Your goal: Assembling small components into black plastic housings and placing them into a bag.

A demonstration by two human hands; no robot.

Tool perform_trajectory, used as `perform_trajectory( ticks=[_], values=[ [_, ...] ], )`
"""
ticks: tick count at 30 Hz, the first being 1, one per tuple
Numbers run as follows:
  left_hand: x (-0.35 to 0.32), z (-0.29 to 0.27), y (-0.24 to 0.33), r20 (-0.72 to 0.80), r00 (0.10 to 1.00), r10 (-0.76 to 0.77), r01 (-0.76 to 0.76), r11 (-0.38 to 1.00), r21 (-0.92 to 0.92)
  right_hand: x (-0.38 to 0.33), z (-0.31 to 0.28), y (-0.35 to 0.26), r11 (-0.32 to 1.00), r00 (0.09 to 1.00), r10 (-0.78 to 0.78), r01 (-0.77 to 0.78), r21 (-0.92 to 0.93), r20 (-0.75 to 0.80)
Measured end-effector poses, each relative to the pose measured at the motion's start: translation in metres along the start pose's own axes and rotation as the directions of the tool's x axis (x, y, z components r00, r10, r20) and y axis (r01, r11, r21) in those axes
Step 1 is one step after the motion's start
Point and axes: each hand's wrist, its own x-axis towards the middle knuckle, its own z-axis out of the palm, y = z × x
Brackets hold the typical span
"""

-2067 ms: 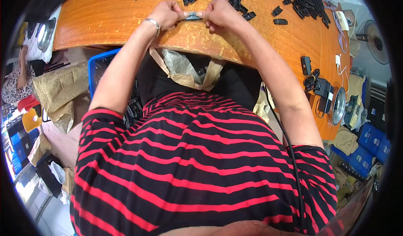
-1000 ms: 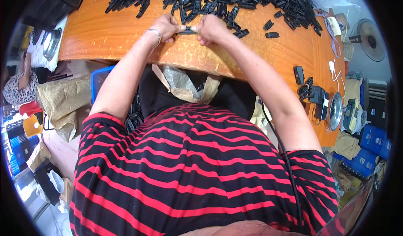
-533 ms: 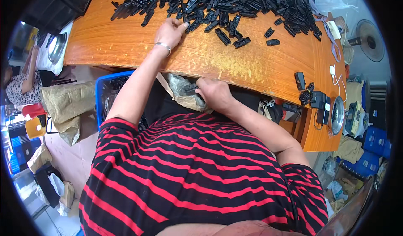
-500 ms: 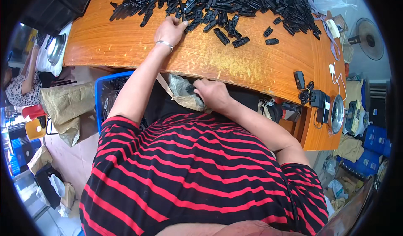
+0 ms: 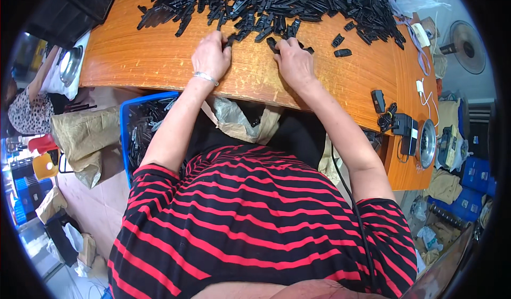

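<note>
Fingers of the left hand (image 5: 211, 58): thumb and index pinched on a slim black part (image 5: 230, 40), wrist bangle (image 5: 205, 77) well behind. Fingers of the right hand (image 5: 296, 64): curled over another black part (image 5: 272, 44); we cannot tell whether they have closed on it. Both parts lie at the near fringe of the main pile (image 5: 277, 3), on the wooden table (image 5: 149, 59).

To do this pick well, we would take each part by its ends, draw it towards us clear of its neighbours, and match facing before bringing the two together over bare wood. Judged risk: the parts look alike and lie crossed, so a hasty pull may drag a second one along.

Nearer the body, below the table edge: a lined paper sack (image 5: 270, 124) gapes at the lap, and a blue crate (image 5: 123, 123) full of dark pieces sits under the left forearm. A black cord (image 5: 359, 222) runs beside the right arm; we would mind a snag.

Farther: two loose parts, one (image 5: 337, 40) just above the other (image 5: 343, 53); then a black adapter (image 5: 409, 126), a metal bowl (image 5: 427, 139), a fan (image 5: 462, 46).
</note>
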Motion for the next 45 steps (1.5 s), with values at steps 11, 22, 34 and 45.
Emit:
perform_trajectory(
  ticks=[11, 22, 34, 45],
  values=[
    [-0.018, -0.032, 0.004, 0.122, 0.992, -0.04, 0.076, 0.949, -0.306, -0.004, 0.012, -0.048, 0.941, 0.983, -0.184, 0.181, 0.285, -0.019],
    [-0.016, -0.024, -0.015, 0.492, 0.868, -0.067, 0.471, 0.428, -0.771, 0.0, -0.009, -0.047, 0.294, 0.842, 0.175, -0.54, 0.789, 0.511],
    [-0.013, -0.009, -0.012, 0.527, 0.817, -0.235, 0.533, 0.659, -0.531, -0.006, 0.003, -0.044, 0.345, 0.747, 0.205, -0.66, 0.667, 0.633],
    [-0.012, 0.005, -0.016, 0.308, 0.948, -0.086, 0.232, 0.848, -0.476, 0.006, -0.004, -0.049, 0.588, 0.737, 0.142, -0.6, 0.543, 0.661]
  ],
)
